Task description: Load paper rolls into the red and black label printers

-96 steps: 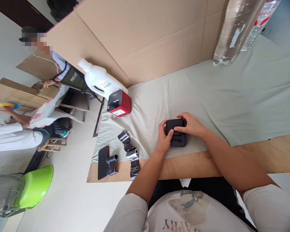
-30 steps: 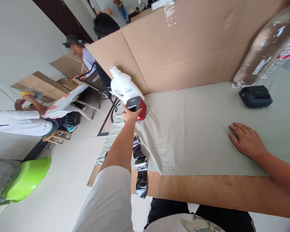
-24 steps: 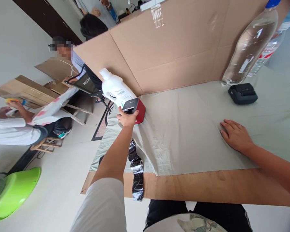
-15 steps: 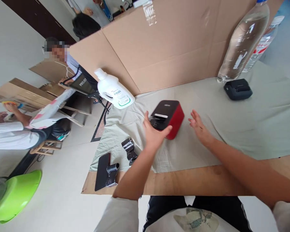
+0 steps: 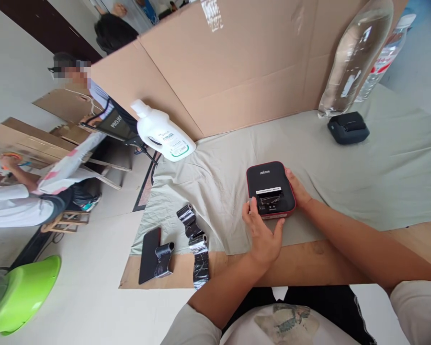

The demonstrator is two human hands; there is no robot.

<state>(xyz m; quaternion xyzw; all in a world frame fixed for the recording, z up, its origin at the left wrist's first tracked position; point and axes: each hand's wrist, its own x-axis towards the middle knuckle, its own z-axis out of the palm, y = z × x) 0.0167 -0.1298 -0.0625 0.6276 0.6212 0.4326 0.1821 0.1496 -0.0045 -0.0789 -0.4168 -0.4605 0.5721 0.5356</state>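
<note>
On the counter [image 5: 345, 268] sit two printers, red-black [image 5: 270, 189] and dark [image 5: 347, 127]; the red one's long axis runs away, slot nearest, left hand [image 5: 263, 235] and right hand [image 5: 299, 189] gripping it.

A big brown cardboard wall [image 5: 237, 62] stands at the back of the table [image 5: 345, 258], which is made of wood with a pale green cloth [image 5: 380, 167] on top. The floor [image 5: 93, 297] is light and smooth. A bright green bowl [image 5: 25, 292] sits low on the left. A dark door [image 5: 32, 24] shows far back.
</note>
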